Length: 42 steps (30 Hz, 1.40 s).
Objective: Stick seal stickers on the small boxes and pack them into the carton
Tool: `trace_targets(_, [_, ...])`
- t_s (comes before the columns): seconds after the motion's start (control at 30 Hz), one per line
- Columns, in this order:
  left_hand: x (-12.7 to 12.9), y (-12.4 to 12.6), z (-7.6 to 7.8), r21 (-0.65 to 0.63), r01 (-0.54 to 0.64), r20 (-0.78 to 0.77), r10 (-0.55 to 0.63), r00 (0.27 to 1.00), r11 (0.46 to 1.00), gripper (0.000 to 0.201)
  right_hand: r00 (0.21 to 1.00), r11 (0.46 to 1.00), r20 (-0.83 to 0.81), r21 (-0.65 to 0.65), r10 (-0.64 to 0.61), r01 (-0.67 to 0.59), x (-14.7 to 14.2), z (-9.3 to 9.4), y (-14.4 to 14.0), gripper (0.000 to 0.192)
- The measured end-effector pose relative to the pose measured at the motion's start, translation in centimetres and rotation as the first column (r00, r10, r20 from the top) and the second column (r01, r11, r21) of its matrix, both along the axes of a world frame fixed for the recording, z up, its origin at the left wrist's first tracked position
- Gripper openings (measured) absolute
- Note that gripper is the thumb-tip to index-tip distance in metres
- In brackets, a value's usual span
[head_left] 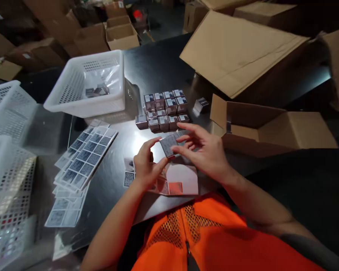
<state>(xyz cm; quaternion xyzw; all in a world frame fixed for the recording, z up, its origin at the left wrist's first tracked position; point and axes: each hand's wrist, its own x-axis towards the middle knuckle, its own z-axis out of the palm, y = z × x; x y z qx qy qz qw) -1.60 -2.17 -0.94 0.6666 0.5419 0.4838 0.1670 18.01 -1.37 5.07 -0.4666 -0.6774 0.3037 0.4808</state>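
Both hands hold one small grey box point(168, 145) above the black table point(158, 67). My left hand point(146, 165) grips its lower left side with thumb and fingers. My right hand point(205, 150) pinches its right side, fingers partly spread. Just beyond the hands stands a cluster of several matching small boxes point(164, 109) with white labels on top. Beneath the hands lies a label sheet point(175, 182) with part of it peeled.
Fanned stacks of label sheets point(81, 158) lie at the left. A white basket point(90, 84) with a few boxes stands behind them, more white baskets point(8, 113) at far left. An open carton point(268, 130) sits at the right, a flattened carton point(237, 49) behind it.
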Motion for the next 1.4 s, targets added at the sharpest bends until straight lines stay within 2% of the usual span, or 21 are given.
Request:
trace_targets(0.03, [0.2,0.1,0.2,-0.039,-0.049,0.041,0.051,0.998,0.998,0.055,1.000,0.999,-0.020,0.044,-0.021,0.022,0.4,0.0,-0.3,0.048])
trace_targets(0.1, [0.4,0.4,0.7,-0.107,-0.156,0.119,0.169,0.978,0.982,0.055,0.998,0.975,0.048,0.222,-0.043,0.031,1.2,-0.1,-1.1,0.042])
trace_targets(0.17, [0.3,0.8,1.1,-0.163,-0.234,0.171,0.262,0.950,0.958,0.054,0.968,0.919,0.251,0.376,0.023,-0.119,1.8,-0.4,-2.1,0.044])
trace_targets(0.2, [0.1,1.1,1.2,-0.183,-0.253,0.189,0.286,0.939,0.950,0.054,0.929,0.892,0.363,0.392,0.075,-0.225,1.9,-0.7,-2.5,0.047])
trace_targets(0.23, [-0.1,1.3,1.2,-0.201,-0.260,0.203,0.300,0.932,0.945,0.054,0.887,0.874,0.445,0.374,0.125,-0.311,2.0,-1.1,-2.8,0.049])
trace_targets(0.3, [-0.4,1.7,1.3,-0.239,-0.259,0.219,0.312,0.924,0.936,0.053,0.858,0.880,0.474,0.298,0.200,-0.370,1.7,-2.2,-3.0,0.047])
trace_targets(0.4, [-0.7,2.0,1.4,-0.286,-0.265,0.211,0.330,0.920,0.921,0.054,0.920,0.935,0.279,0.146,0.275,-0.324,1.0,-3.8,-2.8,0.031])
trace_targets(0.47, [-0.6,1.9,1.5,-0.294,-0.275,0.188,0.338,0.922,0.915,0.055,0.937,0.948,0.168,0.041,0.305,-0.316,0.7,-4.3,-2.6,0.024])
trace_targets(0.6, [-0.3,1.4,1.8,-0.329,-0.296,0.106,0.347,0.932,0.897,0.055,0.938,0.944,0.123,-0.107,0.325,-0.313,0.8,-3.2,-2.8,0.018])
trace_targets(0.7, [0.0,1.1,2.1,-0.343,-0.324,0.018,0.351,0.936,0.882,0.059,0.919,0.956,0.273,-0.150,0.283,-0.250,1.0,-2.3,-3.4,0.012])
trace_targets(0.77, [0.3,1.0,2.2,-0.346,-0.328,-0.011,0.346,0.938,0.879,0.060,0.872,0.974,0.436,-0.058,0.221,-0.218,1.0,-2.4,-3.8,0.011])
trace_targets(0.83, [0.4,1.0,2.2,-0.371,-0.339,-0.032,0.353,0.935,0.864,0.060,0.821,0.963,0.556,0.127,0.129,-0.237,0.9,-3.1,-4.2,0.011])
trace_targets(0.97, [0.5,1.1,2.2,-0.441,-0.362,-0.089,0.361,0.928,0.821,0.065,0.817,0.841,0.570,0.483,-0.092,-0.242,0.5,-4.6,-4.6,0.014])
trace_targets(1.07, [0.6,1.2,1.9,-0.448,-0.354,-0.114,0.341,0.933,0.821,0.067,0.813,0.729,0.542,0.641,-0.211,-0.239,0.6,-4.6,-4.5,0.018])
trace_targets(1.17, [0.9,1.4,1.4,-0.462,-0.358,-0.143,0.330,0.933,0.812,0.068,0.840,0.613,0.510,0.728,-0.186,-0.307,1.0,-4.0,-4.4,0.022])
trace_targets(1.23, [1.1,1.6,1.0,-0.472,-0.356,-0.147,0.326,0.934,0.807,0.068,0.891,0.524,0.447,0.779,-0.077,-0.345,1.7,-3.5,-4.7,0.022])
trace_targets(1.27, [1.2,1.6,0.9,-0.478,-0.350,-0.144,0.321,0.936,0.806,0.068,0.911,0.495,0.413,0.788,0.019,-0.367,2.3,-3.3,-4.9,0.020])
trace_targets(1.3, [1.3,1.7,0.8,-0.481,-0.344,-0.142,0.316,0.938,0.806,0.070,0.917,0.489,0.380,0.781,0.122,-0.389,3.1,-3.1,-5.3,0.019])
trace_targets(1.33, [1.5,1.7,0.8,-0.481,-0.345,-0.140,0.317,0.938,0.806,0.071,0.920,0.512,0.340,0.764,0.196,-0.392,4.2,-2.9,-5.6,0.019])
trace_targets(1.37, [1.6,1.7,0.8,-0.481,-0.344,-0.137,0.319,0.938,0.806,0.072,0.946,0.567,0.270,0.758,0.179,-0.323,5.7,-2.7,-5.9,0.020])
trace_targets(1.4, [1.7,1.8,0.8,-0.484,-0.341,-0.130,0.319,0.939,0.806,0.073,0.981,0.630,0.177,0.754,0.073,-0.183,7.7,-2.6,-6.1,0.021])
